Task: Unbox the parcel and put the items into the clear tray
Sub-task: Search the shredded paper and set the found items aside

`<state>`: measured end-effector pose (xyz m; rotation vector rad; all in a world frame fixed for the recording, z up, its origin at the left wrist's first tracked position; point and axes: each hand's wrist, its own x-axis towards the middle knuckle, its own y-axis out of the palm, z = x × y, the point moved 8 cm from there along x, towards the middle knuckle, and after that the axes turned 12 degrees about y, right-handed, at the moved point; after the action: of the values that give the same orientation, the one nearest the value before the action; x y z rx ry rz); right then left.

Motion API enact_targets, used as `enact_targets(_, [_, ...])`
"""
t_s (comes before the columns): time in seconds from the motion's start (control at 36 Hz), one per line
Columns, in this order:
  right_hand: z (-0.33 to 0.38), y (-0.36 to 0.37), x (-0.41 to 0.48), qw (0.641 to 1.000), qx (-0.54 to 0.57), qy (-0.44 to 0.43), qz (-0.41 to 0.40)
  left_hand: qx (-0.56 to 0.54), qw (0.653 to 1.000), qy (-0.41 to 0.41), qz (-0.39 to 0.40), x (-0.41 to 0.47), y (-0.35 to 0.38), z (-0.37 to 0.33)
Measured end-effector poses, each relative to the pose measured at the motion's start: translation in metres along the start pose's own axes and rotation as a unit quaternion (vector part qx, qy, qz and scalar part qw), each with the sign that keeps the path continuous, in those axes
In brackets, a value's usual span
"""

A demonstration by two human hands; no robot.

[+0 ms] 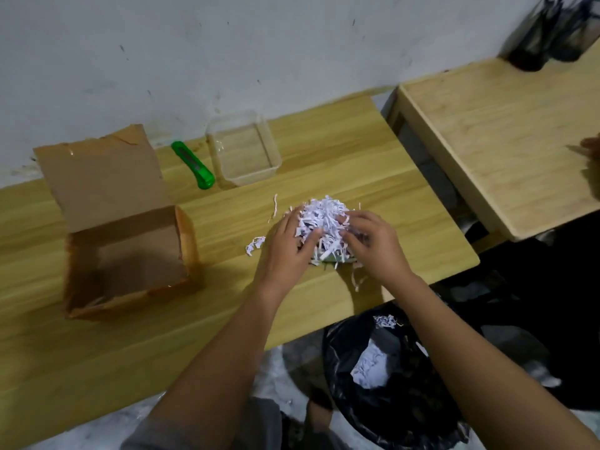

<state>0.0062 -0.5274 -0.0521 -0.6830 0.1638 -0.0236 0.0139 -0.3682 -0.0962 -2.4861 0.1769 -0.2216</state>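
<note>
Parcel point(126, 254) sits open and looks empty at my left, flap back toward the wall. Its filling, a shred pile point(324, 227), lies on the table point(357, 157) in front of me. My left hand point(289, 245) cups the pile's left side, fingers curled into the strips. My right hand point(370, 241) presses in from the right, fingertips buried. Both loosely closed around shreds; whether either has an item underneath, I cannot tell. A pale green edge shows under the pile's near side, probably an item. Cupping from both sides keeps loose strips together while I dig.

Tray point(243, 147) stands empty beyond the pile, near the wall, so nothing is transferred yet. Green cutter point(193, 165) lies between tray and parcel flap. Stray strips scatter left of the pile.

Light wood table against a scuffed white wall. Black-lined bin point(389, 378) below the table's edge, some shreds in it. Second table point(503, 141) at right.
</note>
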Motion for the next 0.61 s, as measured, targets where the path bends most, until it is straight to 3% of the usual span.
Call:
enact_targets(0.14, [-0.015, -0.03, 0.012, 0.994, 0.041, 0.051, -0.084, 0.012, 0.998, -0.002, -0.064, 0.007, -0.028, 0.002])
enact_targets(0.31, [-0.036, -0.052, 0.015, 0.978, 0.069, 0.122, -0.151, 0.037, 0.978, -0.116, -0.167, 0.004, -0.058, 0.042])
enact_targets(0.39, [-0.033, -0.055, 0.014, 0.98, 0.059, 0.109, -0.157, 0.063, 0.975, -0.075, -0.2, 0.003, -0.071, 0.033])
enact_targets(0.5, [-0.019, -0.035, 0.014, 0.996, 0.044, 0.053, -0.058, 0.046, 0.99, 0.111, -0.067, 0.011, -0.05, -0.009])
enact_targets(0.61, [-0.02, -0.012, 0.015, 0.998, -0.047, 0.024, 0.016, 0.019, 0.996, 0.076, 0.049, 0.012, -0.023, 0.005])
